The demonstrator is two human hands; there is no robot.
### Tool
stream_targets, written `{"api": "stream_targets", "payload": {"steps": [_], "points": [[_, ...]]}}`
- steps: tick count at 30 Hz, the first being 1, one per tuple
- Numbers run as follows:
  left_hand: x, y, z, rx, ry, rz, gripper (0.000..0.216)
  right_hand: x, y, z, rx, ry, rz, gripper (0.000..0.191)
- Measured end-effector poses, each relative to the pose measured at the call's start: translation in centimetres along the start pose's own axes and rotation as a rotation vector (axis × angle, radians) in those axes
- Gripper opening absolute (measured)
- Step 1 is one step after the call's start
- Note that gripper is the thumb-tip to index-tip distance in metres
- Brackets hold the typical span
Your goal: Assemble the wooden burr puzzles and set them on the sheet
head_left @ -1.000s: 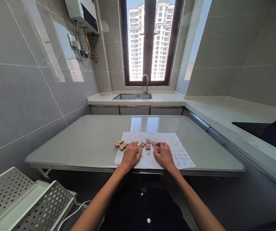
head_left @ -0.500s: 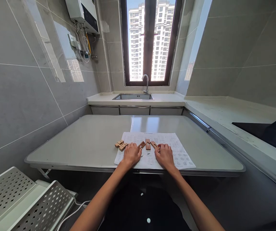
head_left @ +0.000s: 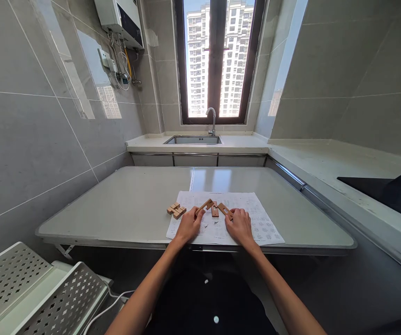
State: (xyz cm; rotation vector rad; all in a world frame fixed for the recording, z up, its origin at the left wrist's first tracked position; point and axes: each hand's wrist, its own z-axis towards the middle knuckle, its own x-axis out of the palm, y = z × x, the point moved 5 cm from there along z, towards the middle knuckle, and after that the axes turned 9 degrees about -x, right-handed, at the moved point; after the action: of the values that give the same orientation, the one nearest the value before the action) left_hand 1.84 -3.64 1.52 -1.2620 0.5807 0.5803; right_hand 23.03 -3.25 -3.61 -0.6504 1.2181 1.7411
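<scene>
My left hand (head_left: 189,226) pinches one end of a notched wooden bar (head_left: 205,205) and holds it tilted up off a printed paper sheet (head_left: 263,225). On the same sheet, my right hand (head_left: 240,225) closes its fingers on a second notched wooden bar (head_left: 224,210) that points up and left. A third short wooden piece (head_left: 214,210) lies flat between the two bars. A small cluster of joined wooden pieces (head_left: 176,210) sits at the sheet's left edge, just left of my left hand.
The sheet lies near the front edge of a grey table (head_left: 130,204). Behind it run a counter with a sink (head_left: 192,140) and tap (head_left: 212,119) under a window. A black hob (head_left: 389,193) is at right, a perforated metal rack (head_left: 29,288) at lower left.
My left hand has lifted its wooden bar off the sheet and tilted it upward. My right hand has barely shifted on its bar.
</scene>
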Motion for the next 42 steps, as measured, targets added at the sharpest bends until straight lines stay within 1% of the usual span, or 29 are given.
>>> {"api": "stream_targets", "payload": {"steps": [2,4,7,10,15,20,25,28,34,42], "points": [[0.1,-0.2,-0.2,0.021,0.020,-0.111,0.036,-0.1,0.1,0.0,-0.006,0.012,-0.022,0.026],[0.2,-0.3,-0.4,0.011,0.047,-0.200,0.038,-0.2,0.2,0.0,-0.019,0.014,-0.050,0.024],[0.5,-0.4,-0.7,-0.016,0.128,-0.325,0.039,-0.3,0.4,-0.1,-0.032,0.006,-0.071,0.022],[0.8,-0.6,-0.9,-0.026,0.206,-0.417,0.041,-0.5,0.4,-0.1,-0.033,-0.031,-0.030,0.020],[1.0,-0.8,-1.2,-0.029,0.284,-0.477,0.042,-1.3,0.5,-0.1,-0.038,-0.129,0.144,0.016],[1.2,-1.0,-1.6,0.018,0.324,-0.424,0.042,-1.7,1.6,-0.1,-0.135,-0.117,0.391,0.018],[1.2,-1.0,-1.6,0.035,0.319,-0.410,0.042,-2.2,2.9,-0.5,-0.224,-0.061,0.534,0.021],[1.0,-0.9,-1.6,0.022,0.318,-0.442,0.041,-2.4,3.5,-0.8,-0.300,-0.036,0.541,0.024],[0.8,-0.6,-1.4,0.001,0.313,-0.532,0.040,-2.6,4.2,-1.0,-0.416,-0.013,0.529,0.041],[0.9,-0.3,-1.3,-0.009,0.297,-0.529,0.039,-2.9,4.3,-1.1,-0.468,-0.036,0.561,0.048]]}}
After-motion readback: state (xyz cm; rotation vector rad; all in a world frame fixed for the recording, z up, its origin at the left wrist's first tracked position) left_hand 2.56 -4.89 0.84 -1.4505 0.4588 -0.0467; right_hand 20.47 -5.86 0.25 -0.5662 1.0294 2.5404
